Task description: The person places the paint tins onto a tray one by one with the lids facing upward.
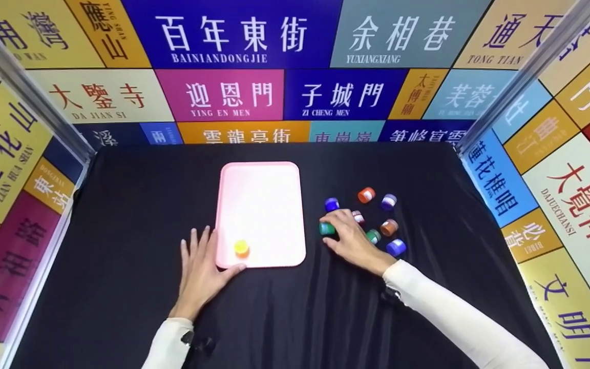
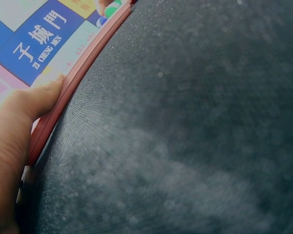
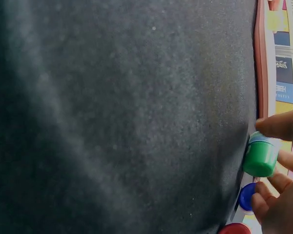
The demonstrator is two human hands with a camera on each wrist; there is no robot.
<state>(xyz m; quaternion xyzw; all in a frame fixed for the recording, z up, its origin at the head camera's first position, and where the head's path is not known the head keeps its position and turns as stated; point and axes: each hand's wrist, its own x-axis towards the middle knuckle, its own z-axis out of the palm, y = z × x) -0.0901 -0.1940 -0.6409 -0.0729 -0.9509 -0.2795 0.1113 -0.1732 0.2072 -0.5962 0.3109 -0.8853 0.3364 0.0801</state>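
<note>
Head view, two bare hands, one pink tray, nine small jars, one black cloth.

Item: right hand [image 1: 354, 241], fingers curled, pinching a green jar [image 1: 327, 228] between thumb and fingertips; whether the jar is clear of the cloth [image 1: 136, 205] cannot be told.

Item: left hand [image 1: 202, 279], fingers spread, lying along the near left corner of the pink tray [image 1: 261, 205], thumb touching its near edge.

Item: yellow jar [image 1: 241, 248], on the tray, just beyond the left thumb.

Items about the right hand: blue jar [image 1: 332, 204], just beyond the fingers; orange jar [image 1: 366, 195], farther beyond; purple jar [image 1: 388, 201], beyond and to the right; maroon jar [image 1: 358, 217], just beside the hand's far side, partly hidden; brown jar [image 1: 389, 227], to the right; second green jar [image 1: 373, 236], just right of the hand, partly hidden; second blue jar [image 1: 396, 248], right of the wrist.
</note>
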